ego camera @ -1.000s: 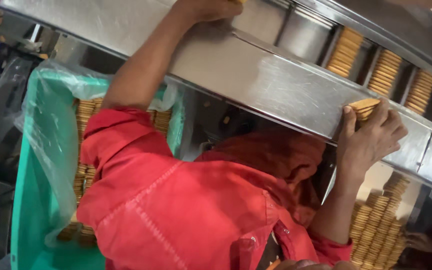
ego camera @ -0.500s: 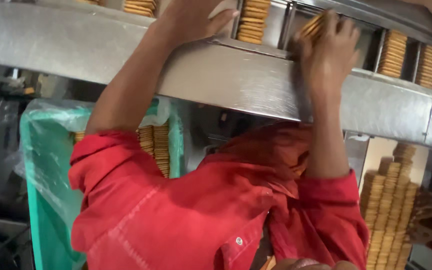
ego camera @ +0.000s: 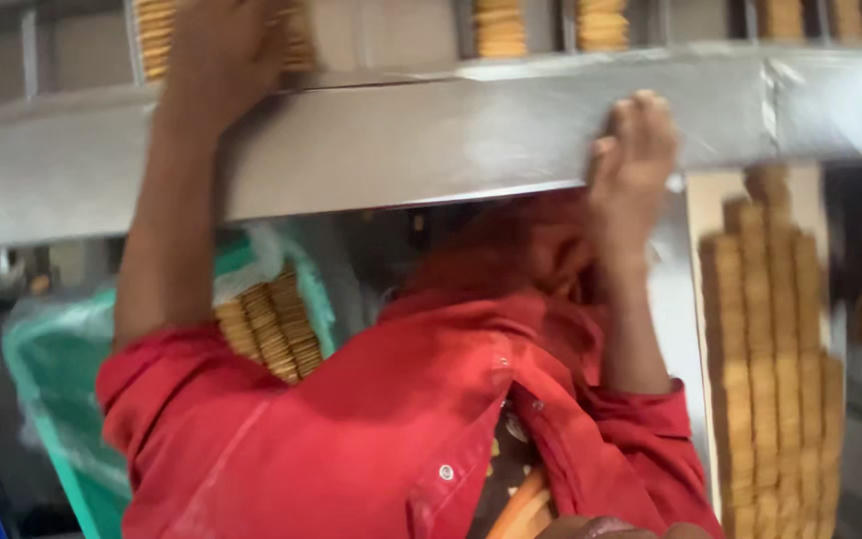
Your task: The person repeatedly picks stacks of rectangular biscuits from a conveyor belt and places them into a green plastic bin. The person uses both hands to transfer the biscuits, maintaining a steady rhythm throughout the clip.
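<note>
In the head view, the left hand [ego camera: 219, 55] reached over the long, dull steel rail [ego camera: 421, 145] and lay on a row of thin tan biscuits [ego camera: 157, 35] standing on edge in a channel; its fingers curled over them, though whether they actually clasped any could not be told. The right hand [ego camera: 633, 160] pressed against the rail's front face, fingers bent, gripping nothing visible. Red shirt sleeves [ego camera: 351, 429] filled the lower frame. A green plastic-lined crate of biscuits [ego camera: 47, 369] stood left; stacked biscuit columns [ego camera: 770, 369] rose right.
</note>
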